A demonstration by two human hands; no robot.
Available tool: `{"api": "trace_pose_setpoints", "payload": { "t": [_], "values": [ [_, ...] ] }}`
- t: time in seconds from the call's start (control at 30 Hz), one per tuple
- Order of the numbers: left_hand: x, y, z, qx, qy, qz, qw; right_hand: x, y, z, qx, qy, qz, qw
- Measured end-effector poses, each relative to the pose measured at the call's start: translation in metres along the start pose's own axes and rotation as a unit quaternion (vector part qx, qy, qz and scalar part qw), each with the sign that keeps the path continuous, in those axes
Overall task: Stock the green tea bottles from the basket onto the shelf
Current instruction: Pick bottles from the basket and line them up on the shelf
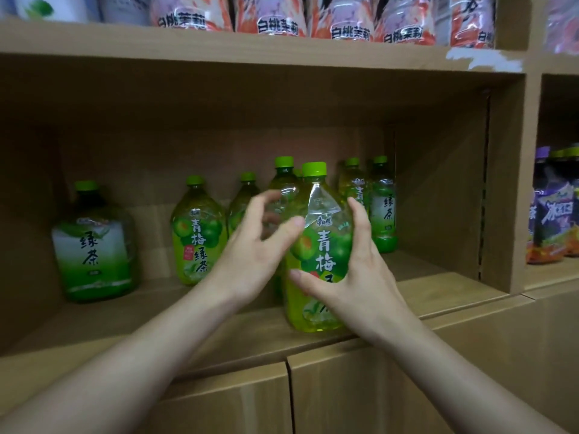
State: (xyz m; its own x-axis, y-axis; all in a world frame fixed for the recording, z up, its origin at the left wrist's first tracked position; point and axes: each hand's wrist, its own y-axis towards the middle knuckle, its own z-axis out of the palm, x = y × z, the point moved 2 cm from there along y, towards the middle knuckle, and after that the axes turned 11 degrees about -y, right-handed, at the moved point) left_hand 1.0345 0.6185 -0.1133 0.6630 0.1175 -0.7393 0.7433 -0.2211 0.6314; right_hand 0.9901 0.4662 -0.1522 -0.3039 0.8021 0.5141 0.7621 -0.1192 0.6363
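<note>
A large green tea bottle [316, 245] with a green cap stands upright near the front edge of the cardboard shelf [445, 296]. My right hand [354, 277] wraps its right side, thumb across the label. My left hand [257, 245] hovers at its left, fingers spread, thumb tip touching the label. Behind it stands another tall bottle [282, 183], partly hidden. Further left are a plum green tea bottle [195, 233] and a darker green tea bottle [94, 242]. Smaller green tea bottles [380, 205] stand at the back right. The basket is out of view.
The shelf above holds a row of pink peach-label bottles [275, 17]. A side compartment at right holds purple-label bottles [554, 211]. A cardboard divider wall [501, 183] bounds the shelf on the right. Bare shelf floor lies between the left bottles and at front right.
</note>
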Motion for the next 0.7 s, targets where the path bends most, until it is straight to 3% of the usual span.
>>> {"api": "trace_pose_setpoints", "payload": {
  "t": [0.07,0.17,0.27,0.33,0.43,0.5,0.7],
  "values": [
    [-0.007,-0.017,0.000,0.051,0.072,-0.013,0.996,0.010,-0.002,0.006,0.034,0.025,-0.027,0.999],
    [-0.005,-0.021,-0.025,-0.005,0.112,-0.011,0.994,0.024,-0.002,0.015,0.107,0.133,-0.056,0.984],
    [-0.004,-0.025,-0.057,-0.036,0.094,-0.031,0.994,0.020,0.010,0.020,0.062,0.222,0.017,0.973],
    [0.003,-0.025,-0.076,-0.053,0.098,-0.056,0.992,0.010,0.027,0.027,0.014,0.172,0.079,0.982],
    [0.016,-0.019,-0.100,-0.081,0.082,-0.086,0.990,0.003,0.050,0.048,0.080,0.146,0.147,0.975],
    [0.026,-0.013,-0.112,-0.094,0.067,-0.101,0.988,0.004,0.062,0.062,0.109,0.130,0.149,0.974],
    [0.058,0.011,-0.137,-0.112,0.065,-0.116,0.985,0.007,0.080,0.076,0.085,0.147,0.159,0.973]
  ]
}}
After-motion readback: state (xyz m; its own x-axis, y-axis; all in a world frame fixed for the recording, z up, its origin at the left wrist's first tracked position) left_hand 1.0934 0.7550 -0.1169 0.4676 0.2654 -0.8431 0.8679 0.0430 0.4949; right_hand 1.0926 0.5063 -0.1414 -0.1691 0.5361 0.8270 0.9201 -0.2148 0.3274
